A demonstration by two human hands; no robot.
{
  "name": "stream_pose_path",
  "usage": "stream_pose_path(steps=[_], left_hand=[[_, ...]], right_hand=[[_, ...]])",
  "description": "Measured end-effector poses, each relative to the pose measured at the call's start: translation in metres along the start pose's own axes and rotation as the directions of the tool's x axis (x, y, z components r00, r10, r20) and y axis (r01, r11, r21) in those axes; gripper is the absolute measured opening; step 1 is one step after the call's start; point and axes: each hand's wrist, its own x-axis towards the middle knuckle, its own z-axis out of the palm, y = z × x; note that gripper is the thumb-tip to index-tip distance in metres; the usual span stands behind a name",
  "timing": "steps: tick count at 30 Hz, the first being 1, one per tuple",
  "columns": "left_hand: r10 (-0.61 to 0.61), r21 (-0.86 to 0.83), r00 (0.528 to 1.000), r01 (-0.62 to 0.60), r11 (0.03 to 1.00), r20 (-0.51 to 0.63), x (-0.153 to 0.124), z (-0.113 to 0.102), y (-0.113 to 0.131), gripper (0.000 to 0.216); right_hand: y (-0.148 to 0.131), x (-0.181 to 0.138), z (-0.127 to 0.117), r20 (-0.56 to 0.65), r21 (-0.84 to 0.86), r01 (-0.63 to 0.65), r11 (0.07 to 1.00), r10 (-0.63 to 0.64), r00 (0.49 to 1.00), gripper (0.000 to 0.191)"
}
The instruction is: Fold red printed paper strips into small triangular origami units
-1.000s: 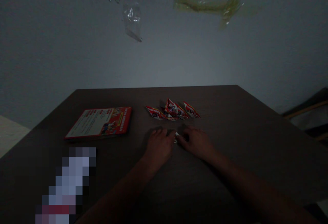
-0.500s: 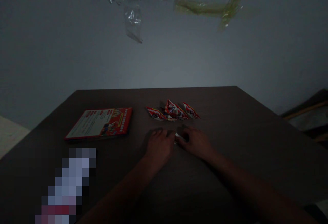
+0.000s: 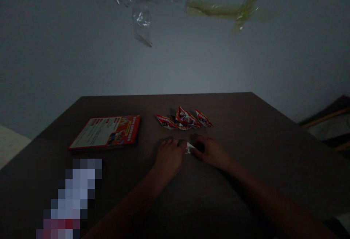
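White folded paper (image 3: 189,147), red-printed edge

Dim home room, dark table (image 3: 259,129), plain wall (image 3: 54,49)

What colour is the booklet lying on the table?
Mostly red, with a pale printed panel: booklet, head view.

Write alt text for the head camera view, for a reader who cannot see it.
In dim light, a person's left hand and right hand meet on a dark table, pressing a small white folded paper between their fingertips. Beyond them lie several red folded paper pieces; a red booklet lies flat to the left.
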Motion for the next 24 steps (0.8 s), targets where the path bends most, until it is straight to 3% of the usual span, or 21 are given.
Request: stream_pose_path(steps=[4,10,17,24], left_hand=[[0.001,-0.034,1.000,-0.001,0.999,-0.012,-0.0013,0.0002,-0.0006,0.033],[0.015,-0.105,1.000,-0.013,0.994,0.022,-0.0018,-0.0013,-0.0042,0.040],[0.025,-0.116,1.000,-0.023,0.993,0.011,-0.0004,-0.0014,-0.0065,0.037],[0.037,-0.074,0.999,-0.037,0.997,0.001,0.0026,0.0032,-0.0074,0.026]], right_hand=[[0.0108,-0.0047,-0.0061,0.031,0.153,0.105,0.983,-0.111,0.993,0.017],[0.0115,-0.0070,-0.0055,0.025,0.195,0.190,0.962,-0.199,0.980,0.027],[0.0127,-0.0066,-0.0032,-0.058,0.321,0.135,0.937,-0.122,0.991,0.016],[0.0127,-0.0041,-0.0029,-0.160,0.266,0.305,0.914,-0.270,0.949,0.012]])
